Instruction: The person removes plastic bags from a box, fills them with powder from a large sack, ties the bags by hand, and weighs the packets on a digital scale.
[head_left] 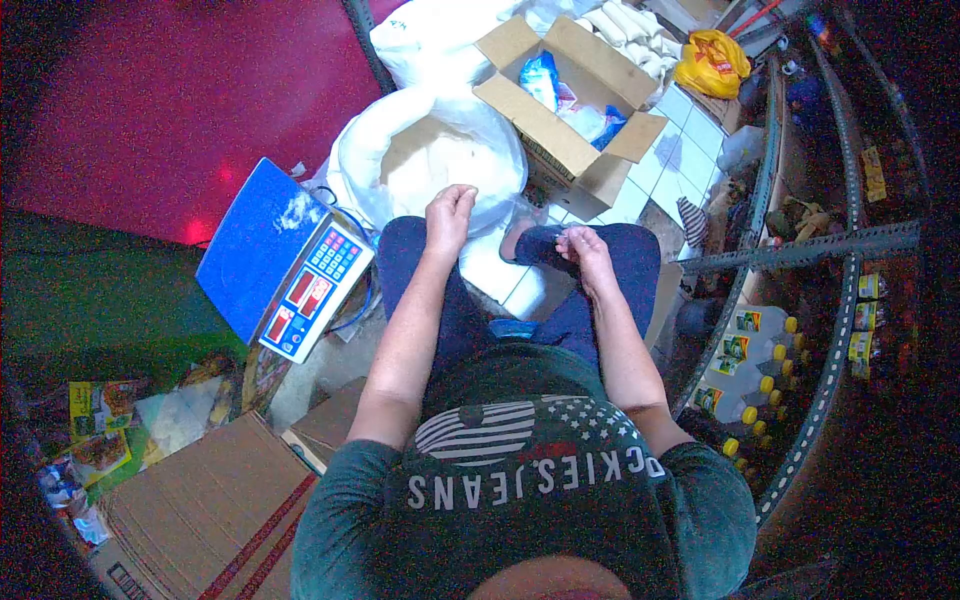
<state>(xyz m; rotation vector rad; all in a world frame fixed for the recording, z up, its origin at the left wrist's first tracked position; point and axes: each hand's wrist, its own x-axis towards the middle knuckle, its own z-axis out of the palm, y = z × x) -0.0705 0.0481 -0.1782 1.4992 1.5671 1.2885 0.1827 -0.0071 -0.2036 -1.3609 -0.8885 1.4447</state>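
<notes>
My left hand (450, 217) is closed, its fingers curled together at the near rim of a large white sack (505, 165). Whether it holds anything is too small to make out. The sack stands open before my knees, with a pale powdery or fine-grained material (440, 165) inside. Over my right knee, my right hand (586, 252) has its fingers bent and pressed together; what they may hold is hidden. A blue-topped digital scale (270, 250) with lit red displays lies to the left, a white smear on its plate.
Beyond the sack stands an open cardboard box (555, 150) with blue-and-white plastic packs (540, 80). A yellow bag (712, 64) sits behind it. Metal shelving (800, 250) with yellow-capped bottles (735, 370) runs along the right. Flattened cardboard (200, 505) lies at lower left.
</notes>
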